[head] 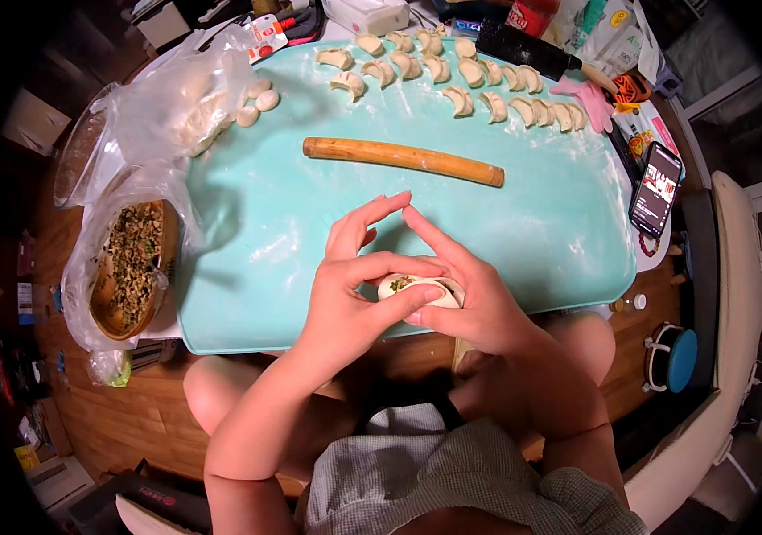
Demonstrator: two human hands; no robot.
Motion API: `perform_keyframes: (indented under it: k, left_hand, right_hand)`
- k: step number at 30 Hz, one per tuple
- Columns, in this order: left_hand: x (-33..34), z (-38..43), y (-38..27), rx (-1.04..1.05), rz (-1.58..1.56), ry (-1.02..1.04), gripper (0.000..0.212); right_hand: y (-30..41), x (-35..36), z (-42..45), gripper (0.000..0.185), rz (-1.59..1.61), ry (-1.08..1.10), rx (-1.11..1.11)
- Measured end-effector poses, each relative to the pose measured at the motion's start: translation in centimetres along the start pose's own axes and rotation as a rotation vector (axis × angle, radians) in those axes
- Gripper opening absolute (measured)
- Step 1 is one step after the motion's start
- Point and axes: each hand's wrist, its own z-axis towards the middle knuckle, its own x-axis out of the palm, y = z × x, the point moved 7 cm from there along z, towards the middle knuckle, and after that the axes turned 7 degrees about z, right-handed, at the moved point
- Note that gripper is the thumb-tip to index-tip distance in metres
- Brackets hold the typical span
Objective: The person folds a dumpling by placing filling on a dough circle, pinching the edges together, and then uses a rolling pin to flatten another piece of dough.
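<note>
Between my two hands, near the front edge of the teal mat [274, 294], is a partly folded dumpling [447, 299] with green and brown filling showing at its open ends. My left hand [361, 287] pinches its left part with thumb and fingers. On its right part, the thumb and fingers of my right hand [474, 294] press the wrapper. A wooden rolling pin [403, 160] lies across the mat beyond my hands. Rows of folded dumplings [459, 100] rest at the far side. Small dough pieces [267, 100] sit at the far left beside a plastic bag with dough [203, 120].
A bowl of chopped filling [130, 267], wrapped in clear plastic, stands at the left. A smartphone [655, 190] lies at the right edge. A black roller with a wooden handle [528, 50] and a pink glove [585, 100] are at the far right.
</note>
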Motion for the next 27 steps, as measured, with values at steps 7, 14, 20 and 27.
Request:
perform_keyframes:
  k: [7, 14, 20, 27]
  left_hand:
    - [-0.5, 0.0, -0.6, 0.159, 0.100, -0.098, 0.023]
    - [-0.7, -0.2, -1.0, 0.164, 0.090, -0.100, 0.022]
    - [-1.0, -0.4, -0.4, 0.105, 0.052, -0.091, 0.019]
    - [-1.0, -0.4, 0.0, 0.070, 0.012, -0.090, 0.016]
  right_hand:
    - [0.2, 0.2, 0.0, 0.083, -0.004, 0.031, -0.012]
    - [0.6, 0.3, 0.2, 0.084, -0.075, 0.029, -0.051]
    - [0.5, 0.6, 0.4, 0.082, -0.088, 0.029, -0.034]
    - [0.4, 0.8, 0.6, 0.080, -0.161, 0.020, 0.003]
